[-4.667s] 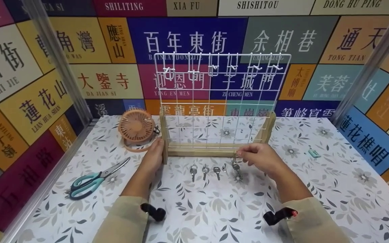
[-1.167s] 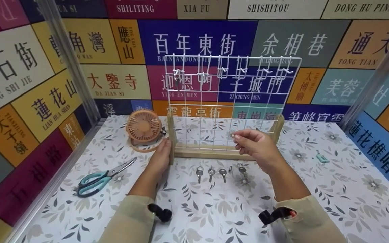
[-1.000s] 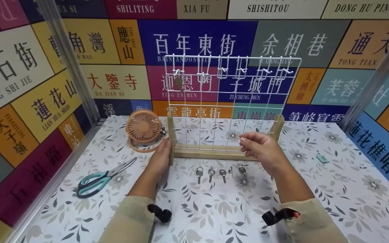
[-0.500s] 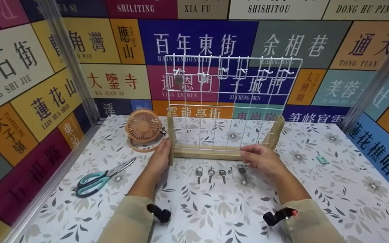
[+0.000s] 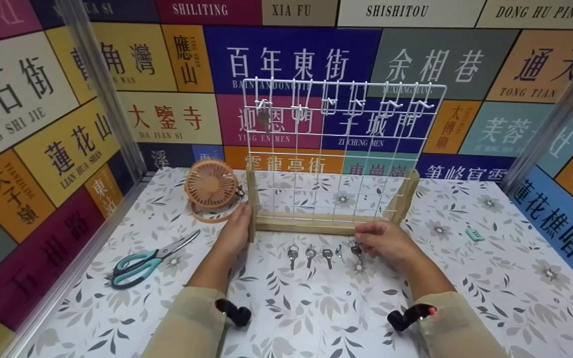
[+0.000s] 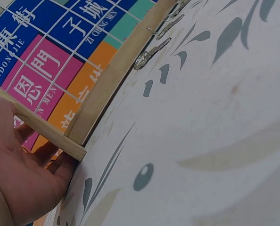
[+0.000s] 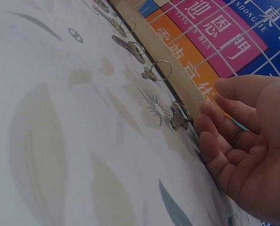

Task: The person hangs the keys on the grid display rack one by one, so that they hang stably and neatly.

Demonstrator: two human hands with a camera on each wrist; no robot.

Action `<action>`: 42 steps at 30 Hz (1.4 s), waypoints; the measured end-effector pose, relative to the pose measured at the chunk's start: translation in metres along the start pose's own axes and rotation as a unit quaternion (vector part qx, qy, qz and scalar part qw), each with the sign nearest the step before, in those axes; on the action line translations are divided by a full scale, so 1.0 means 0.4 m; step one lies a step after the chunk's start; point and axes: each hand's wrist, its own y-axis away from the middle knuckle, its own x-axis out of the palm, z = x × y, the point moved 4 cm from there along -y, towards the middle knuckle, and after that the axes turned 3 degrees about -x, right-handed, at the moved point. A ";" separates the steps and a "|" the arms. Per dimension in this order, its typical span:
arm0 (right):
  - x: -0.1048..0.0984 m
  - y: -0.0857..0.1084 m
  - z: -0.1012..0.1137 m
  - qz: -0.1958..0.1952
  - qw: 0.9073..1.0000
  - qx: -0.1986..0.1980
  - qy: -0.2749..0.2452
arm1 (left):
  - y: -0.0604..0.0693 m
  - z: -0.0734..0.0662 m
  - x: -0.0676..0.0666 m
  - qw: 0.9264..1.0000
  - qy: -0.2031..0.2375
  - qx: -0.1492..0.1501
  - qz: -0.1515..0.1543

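Note:
My left hand (image 5: 235,232) grips the left wooden upright (image 5: 251,204) of a white wire grid rack (image 5: 334,155); in the left wrist view its fingers (image 6: 45,153) curl behind that upright (image 6: 53,134). A key (image 5: 264,118) hangs from the leftmost white hook. Several keys with rings lie in a row in front of the rack. My right hand (image 5: 390,242) is beside the rightmost key (image 5: 356,250). In the right wrist view, the loosely bent fingers of this hand (image 7: 248,136) are close to the ringed key (image 7: 179,117), with nothing visibly held between them.
An orange fan (image 5: 211,185) stands left of the rack. Teal-handled scissors (image 5: 149,262) lie at the left, and a small teal item (image 5: 475,234) lies at the right. Other white hooks line the grid's top. Sign-covered walls stand behind and at the sides.
Since the earliest frame, a key has come to hang on the leftmost hook. Over the last second my right hand has lowered to the rightmost key; my left hand has stayed on the upright.

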 end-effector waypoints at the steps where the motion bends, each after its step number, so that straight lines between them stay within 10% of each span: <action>1: 0.000 0.000 -0.002 0.001 1.000 -0.001 0.003 | 0.000 0.000 0.000 1.000 0.000 -0.001 0.000; 22: 0.021 -0.012 -0.003 0.012 0.986 -0.042 0.159 | 0.001 -0.003 -0.003 1.000 -0.010 0.010 0.006; 42: 0.023 -0.006 0.005 -0.010 0.980 -0.025 0.199 | -0.003 0.001 0.000 1.000 0.009 0.016 0.006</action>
